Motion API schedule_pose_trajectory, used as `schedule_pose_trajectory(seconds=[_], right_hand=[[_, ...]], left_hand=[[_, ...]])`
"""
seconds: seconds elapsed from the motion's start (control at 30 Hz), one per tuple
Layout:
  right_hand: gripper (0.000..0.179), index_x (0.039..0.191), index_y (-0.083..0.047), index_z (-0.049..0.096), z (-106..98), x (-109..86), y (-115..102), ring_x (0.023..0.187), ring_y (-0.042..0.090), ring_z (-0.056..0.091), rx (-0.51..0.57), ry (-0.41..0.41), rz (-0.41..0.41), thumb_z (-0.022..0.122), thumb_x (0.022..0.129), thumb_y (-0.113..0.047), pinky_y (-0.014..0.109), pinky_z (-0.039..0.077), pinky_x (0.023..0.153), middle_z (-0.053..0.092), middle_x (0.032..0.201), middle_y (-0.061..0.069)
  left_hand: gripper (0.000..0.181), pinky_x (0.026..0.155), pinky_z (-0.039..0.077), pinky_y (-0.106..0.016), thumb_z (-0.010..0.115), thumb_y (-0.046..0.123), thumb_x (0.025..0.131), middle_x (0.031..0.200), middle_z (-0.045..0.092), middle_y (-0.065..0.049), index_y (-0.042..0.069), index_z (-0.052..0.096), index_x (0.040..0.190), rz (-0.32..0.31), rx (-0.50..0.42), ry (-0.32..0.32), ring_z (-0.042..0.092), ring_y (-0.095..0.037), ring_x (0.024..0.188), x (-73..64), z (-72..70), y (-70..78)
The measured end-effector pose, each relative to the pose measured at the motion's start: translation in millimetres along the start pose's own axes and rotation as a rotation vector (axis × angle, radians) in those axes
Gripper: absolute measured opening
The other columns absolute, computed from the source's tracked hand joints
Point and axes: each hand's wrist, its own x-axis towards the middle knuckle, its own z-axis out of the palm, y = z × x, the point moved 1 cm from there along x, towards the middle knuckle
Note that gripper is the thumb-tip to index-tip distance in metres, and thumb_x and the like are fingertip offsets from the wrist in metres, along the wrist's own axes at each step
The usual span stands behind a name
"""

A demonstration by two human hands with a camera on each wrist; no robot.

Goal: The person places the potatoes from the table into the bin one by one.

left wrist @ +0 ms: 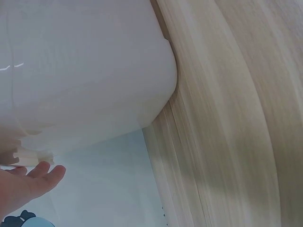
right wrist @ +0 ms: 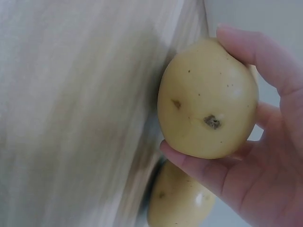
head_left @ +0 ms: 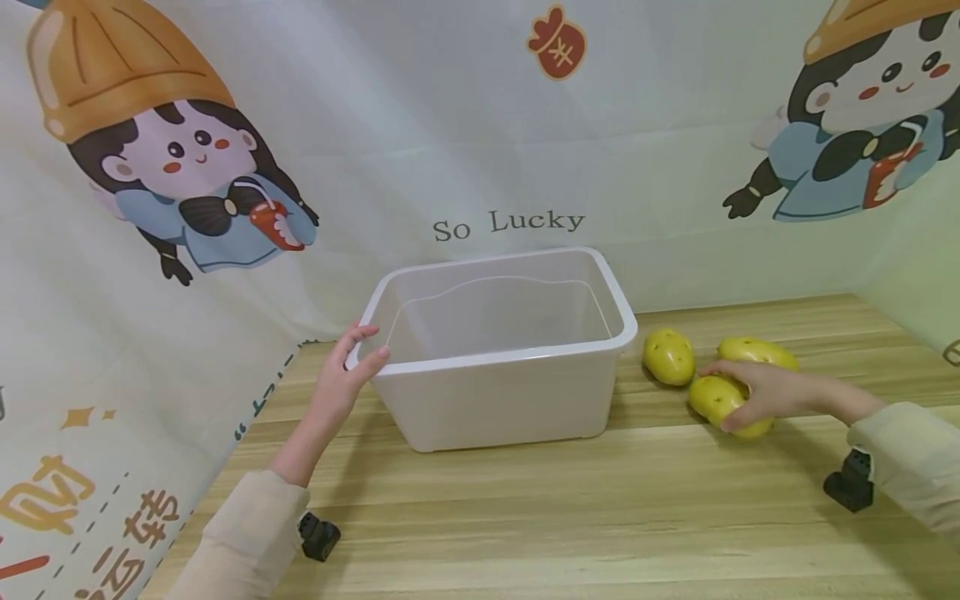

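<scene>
A white plastic bin (head_left: 495, 404) stands upright at the middle back of the table. My left hand (head_left: 341, 375) holds its rim at the left end; in the left wrist view, the fingers (left wrist: 40, 177) show beneath the rim on the outer side. To the right of the bin, my right hand (head_left: 768, 392) grips a yellow potato (head_left: 716, 398), thumb on the near side and fingers across the far side. In the right wrist view this potato (right wrist: 208, 101) has dark spots. Two more potatoes lie close behind it, one (head_left: 669, 357) beside the bin and another (head_left: 757, 352) farther right.
The wood-grain table (head_left: 540, 508) runs toward me in front of the bin. A printed cloth (head_left: 420, 125) with cartoon figures hangs behind the table and along its left side. Small black devices (head_left: 318, 536) sit at both sleeve cuffs.
</scene>
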Motion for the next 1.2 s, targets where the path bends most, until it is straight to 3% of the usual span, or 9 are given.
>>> schedule_pose_trajectory(seconds=[0.23, 0.43, 0.73, 0.93, 1.2], right_hand=[[0.075, 0.128, 0.006, 0.041, -12, 3.3, -4, 0.099, 0.028, 0.049, -0.031, 0.008, -0.011, 0.074, 0.069, -0.027, 0.038, 0.043, 0.076, 0.05, 0.12, 0.023], [0.073, 0.128, 0.007, 0.039, -26, 6.5, -9, 0.091, 0.022, 0.048, 0.005, -0.005, -0.008, 0.073, 0.07, -0.022, 0.032, 0.042, 0.07, 0.05, 0.116, 0.021], [0.075, 0.131, 0.005, 0.035, -51, 13.6, -22, 0.088, 0.02, 0.047, -0.006, -0.044, 0.036, 0.072, 0.072, -0.023, 0.03, 0.042, 0.069, 0.05, 0.113, 0.015], [0.076, 0.132, 0.005, 0.035, -68, 20.2, -32, 0.095, 0.025, 0.048, -0.055, -0.043, 0.035, 0.071, 0.073, -0.025, 0.037, 0.044, 0.075, 0.049, 0.118, 0.019], [0.077, 0.136, 0.004, 0.027, -89, 32.0, -47, 0.096, 0.025, 0.048, -0.01, -0.083, 0.034, 0.068, 0.077, -0.023, 0.035, 0.044, 0.075, 0.047, 0.119, 0.019]], left_hand=[[0.043, 0.109, 0.022, -0.048, 0.051, 0.021, 0.091, 0.153, 0.011, -0.01, 0.0, 0.039, 0.128, -0.002, -0.008, -0.007, 0.012, -0.033, 0.139, 0.3, -0.8, 0.2], [0.044, 0.108, 0.023, -0.049, 0.051, 0.022, 0.091, 0.154, 0.01, -0.009, 0.001, 0.039, 0.128, -0.011, -0.005, -0.016, 0.013, -0.033, 0.138, 0.6, -0.8, -0.8], [0.046, 0.109, 0.022, -0.049, 0.051, 0.023, 0.091, 0.154, 0.01, -0.009, 0.001, 0.039, 0.129, -0.016, -0.001, -0.019, 0.011, -0.033, 0.139, 1.2, -1.2, -1.7], [0.044, 0.109, 0.021, -0.048, 0.051, 0.022, 0.091, 0.154, 0.011, -0.009, 0.0, 0.04, 0.128, -0.014, -0.019, -0.014, 0.011, -0.032, 0.139, 1.7, -0.7, -2.1], [0.044, 0.11, 0.02, -0.047, 0.051, 0.021, 0.091, 0.154, 0.009, -0.01, -0.001, 0.039, 0.128, -0.011, -0.047, -0.019, 0.01, -0.032, 0.139, 1.9, -1.0, -2.0]])
